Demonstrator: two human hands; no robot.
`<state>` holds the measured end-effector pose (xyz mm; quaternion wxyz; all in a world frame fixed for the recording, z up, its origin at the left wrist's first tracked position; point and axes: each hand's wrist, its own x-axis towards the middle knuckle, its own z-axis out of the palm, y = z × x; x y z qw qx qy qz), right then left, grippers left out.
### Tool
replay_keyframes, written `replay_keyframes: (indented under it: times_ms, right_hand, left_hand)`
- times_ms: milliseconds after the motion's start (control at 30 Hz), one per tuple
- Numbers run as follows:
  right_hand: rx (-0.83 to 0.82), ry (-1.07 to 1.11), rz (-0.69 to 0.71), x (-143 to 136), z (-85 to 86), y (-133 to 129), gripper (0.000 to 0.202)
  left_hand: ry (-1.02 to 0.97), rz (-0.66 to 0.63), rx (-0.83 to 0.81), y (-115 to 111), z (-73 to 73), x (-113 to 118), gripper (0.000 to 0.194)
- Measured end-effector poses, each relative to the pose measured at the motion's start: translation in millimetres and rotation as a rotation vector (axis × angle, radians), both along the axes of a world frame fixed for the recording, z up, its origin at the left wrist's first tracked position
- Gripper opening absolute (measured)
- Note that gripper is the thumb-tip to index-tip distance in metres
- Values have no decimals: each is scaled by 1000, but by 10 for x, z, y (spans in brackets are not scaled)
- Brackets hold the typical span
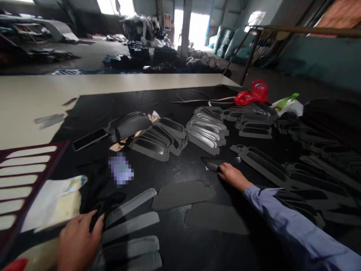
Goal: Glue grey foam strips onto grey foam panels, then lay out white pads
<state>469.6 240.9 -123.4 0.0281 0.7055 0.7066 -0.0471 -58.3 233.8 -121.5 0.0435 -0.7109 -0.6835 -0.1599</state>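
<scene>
fingertips of the right hand (pixel 231 176) sit close together on a small dark piece (pixel 212 166), which lies on the black sheet (pixel 172 169); whether they pinch it i cannot tell. the left hand (pixel 80 239) is at the near left, thumb and forefinger slightly apart with something black between them, held or not i cannot tell. grey strips (pixel 141 222) fan out just beside it. two flat panels (pixel 180 195) overlap between the hands, and stacked cutouts (pixel 207 130) lie beyond.
</scene>
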Motion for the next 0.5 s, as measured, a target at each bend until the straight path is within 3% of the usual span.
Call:
replay_keyframes:
  times_ms: [133,267,367,500]
  right_hand:
    - [-9,18,60,91,-4,11,22]
    - [97,90,-30,124,91,-21,27]
    - [91,248,-2,-175,223,-256,30]
    - [-125,533,210,-900,236,-841,30]
  left_hand:
    - [63,20,48,-188,262,245,41]
    - [-16,42,96,-448,329,272,36]
    - [-61,59,136,-769,332,260,32]
    - [-82,26,170,-1320,194,312,26]
